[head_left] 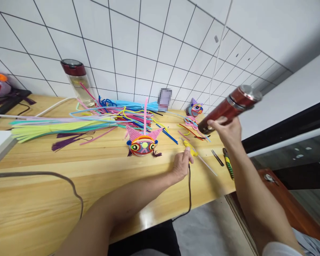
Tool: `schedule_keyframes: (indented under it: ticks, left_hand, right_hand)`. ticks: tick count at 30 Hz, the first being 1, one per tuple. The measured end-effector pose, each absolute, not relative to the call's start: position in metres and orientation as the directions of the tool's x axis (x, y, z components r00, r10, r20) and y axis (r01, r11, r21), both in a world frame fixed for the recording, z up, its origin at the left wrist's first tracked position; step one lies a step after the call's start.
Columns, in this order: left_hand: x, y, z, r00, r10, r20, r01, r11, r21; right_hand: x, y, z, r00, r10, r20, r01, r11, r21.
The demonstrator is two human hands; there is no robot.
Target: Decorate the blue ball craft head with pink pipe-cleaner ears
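My right hand [225,133] is closed around a dark red metal flask [229,108], held tilted in the air above the right end of the wooden table [69,185]. On the table, my left hand [181,164] rests with its fingers curled on a yellow glue gun [190,149], whose black cord [189,193] runs off the front edge. A pipe-cleaner figure with pink ears and big eyes [143,144] stands just left of that hand.
Bundles of coloured pipe cleaners [77,122] spread across the back of the table, beside a clear bottle with a red lid [78,81]. A second small figure [194,109] sits at the back right. Small snips [217,157] and a green-handled tool [228,164] lie near the right edge.
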State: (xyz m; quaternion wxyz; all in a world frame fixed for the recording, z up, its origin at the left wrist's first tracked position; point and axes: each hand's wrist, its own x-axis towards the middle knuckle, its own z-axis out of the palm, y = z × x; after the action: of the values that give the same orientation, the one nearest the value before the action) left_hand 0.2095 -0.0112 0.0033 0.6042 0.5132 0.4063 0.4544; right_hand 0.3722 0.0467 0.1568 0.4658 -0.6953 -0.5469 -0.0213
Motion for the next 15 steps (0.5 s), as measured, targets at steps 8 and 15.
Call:
schedule_keyframes:
  ticks: [8,15]
  left_hand:
    - [0.207,-0.012,0.007,0.311,0.947,-0.081,-0.134,0.128,0.983]
    - [0.207,-0.01,0.009,0.354,0.929,-0.107,-0.094,0.149,0.984]
  right_hand:
    - [0.37,0.228,0.114,0.374,0.809,0.453,0.774,-0.004,-0.633]
    - [0.387,0.306,0.072,0.418,0.826,0.379,0.748,-0.076,-0.66]
